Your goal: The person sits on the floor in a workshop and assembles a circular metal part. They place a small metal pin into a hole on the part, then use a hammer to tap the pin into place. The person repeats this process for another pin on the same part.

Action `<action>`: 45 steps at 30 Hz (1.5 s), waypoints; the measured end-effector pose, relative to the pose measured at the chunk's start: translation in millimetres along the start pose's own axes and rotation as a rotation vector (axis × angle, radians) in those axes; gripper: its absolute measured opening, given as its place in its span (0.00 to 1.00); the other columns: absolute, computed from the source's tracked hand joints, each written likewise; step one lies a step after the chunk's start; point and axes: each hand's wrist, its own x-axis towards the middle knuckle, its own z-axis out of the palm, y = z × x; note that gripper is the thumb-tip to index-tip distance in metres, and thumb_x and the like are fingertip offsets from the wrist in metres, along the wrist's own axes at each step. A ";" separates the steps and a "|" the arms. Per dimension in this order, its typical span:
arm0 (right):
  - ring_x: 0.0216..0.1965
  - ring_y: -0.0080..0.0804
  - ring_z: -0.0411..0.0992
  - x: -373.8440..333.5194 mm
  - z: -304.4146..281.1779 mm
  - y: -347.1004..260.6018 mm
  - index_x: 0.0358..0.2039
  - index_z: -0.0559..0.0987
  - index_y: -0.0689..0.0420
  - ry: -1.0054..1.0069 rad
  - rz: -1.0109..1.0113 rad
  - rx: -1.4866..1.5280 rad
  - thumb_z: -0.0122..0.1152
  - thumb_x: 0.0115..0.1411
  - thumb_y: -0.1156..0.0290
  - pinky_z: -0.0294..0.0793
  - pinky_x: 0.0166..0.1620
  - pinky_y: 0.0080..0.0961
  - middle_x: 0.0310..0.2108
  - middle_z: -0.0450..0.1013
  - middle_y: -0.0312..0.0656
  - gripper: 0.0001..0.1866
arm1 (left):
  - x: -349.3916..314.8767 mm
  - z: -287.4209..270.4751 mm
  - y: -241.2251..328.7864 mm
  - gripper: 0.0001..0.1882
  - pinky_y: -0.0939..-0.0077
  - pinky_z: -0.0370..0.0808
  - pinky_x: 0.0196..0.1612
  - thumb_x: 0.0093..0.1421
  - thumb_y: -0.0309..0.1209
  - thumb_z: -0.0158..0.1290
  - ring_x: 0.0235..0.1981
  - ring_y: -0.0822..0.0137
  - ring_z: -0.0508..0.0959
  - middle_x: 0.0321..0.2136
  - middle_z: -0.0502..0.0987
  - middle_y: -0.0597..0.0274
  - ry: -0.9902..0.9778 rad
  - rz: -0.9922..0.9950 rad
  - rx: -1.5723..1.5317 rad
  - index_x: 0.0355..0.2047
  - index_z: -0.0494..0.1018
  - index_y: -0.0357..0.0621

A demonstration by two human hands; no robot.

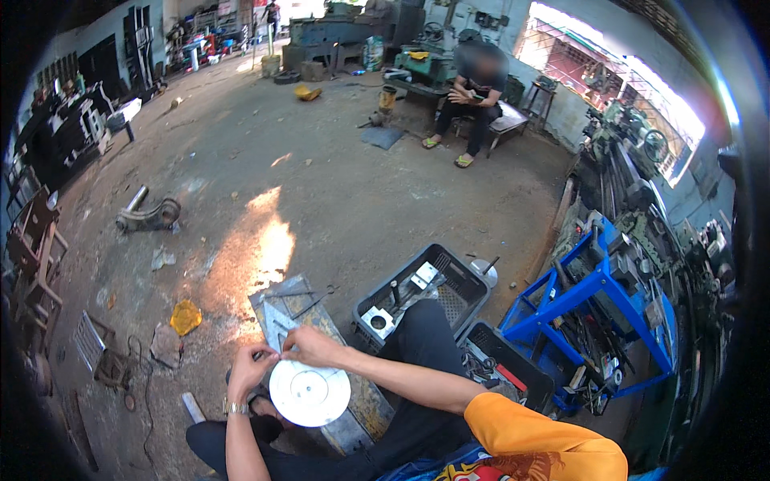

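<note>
A round pale metal disc (310, 409) with a ring and small holes at its centre lies in front of me on a worn, stained board (367, 405). My left hand (250, 369) is at the disc's far left edge, its fingertips pinched together. Close beside it, my right hand (314, 347) reaches over the disc's far edge, also with thumb and finger pinched. Whatever sits between the fingertips is too small to make out. Just beyond the hands, a grey triangular set square (277, 322) rests on the board.
A black crate (449, 309) with machined metal blocks stands right of my knee, beside a second bin (536, 391) of tools. A blue metal rack (597, 280) is farther right. A metal arm part (148, 212) lies on the floor at left. Another person (480, 84) sits far off.
</note>
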 end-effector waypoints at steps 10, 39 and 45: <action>0.32 0.46 0.80 3.3 6.5 15.9 0.31 0.85 0.60 -0.041 0.120 0.079 0.71 0.54 0.58 0.75 0.38 0.41 0.29 0.81 0.50 0.17 | -2.7 -0.6 -1.1 0.05 0.76 0.69 0.31 0.54 0.25 0.63 0.24 0.78 0.70 0.20 0.76 0.69 0.073 0.036 0.007 0.27 0.80 0.35; 0.28 0.26 0.74 16.2 -6.9 39.1 0.38 0.84 0.63 -0.118 0.131 0.289 0.65 0.63 0.56 0.72 0.33 0.31 0.27 0.79 0.41 0.19 | -7.5 -6.8 1.6 0.10 0.61 0.68 0.26 0.55 0.32 0.63 0.19 0.55 0.75 0.17 0.75 0.50 0.217 0.017 0.390 0.29 0.80 0.36; 0.28 0.26 0.73 0.8 -14.5 41.0 0.39 0.83 0.63 -0.069 0.115 0.297 0.64 0.63 0.57 0.72 0.32 0.30 0.26 0.79 0.42 0.19 | -3.3 -4.0 2.8 0.10 0.62 0.73 0.31 0.57 0.33 0.61 0.25 0.54 0.80 0.22 0.79 0.47 0.219 0.041 0.381 0.31 0.81 0.37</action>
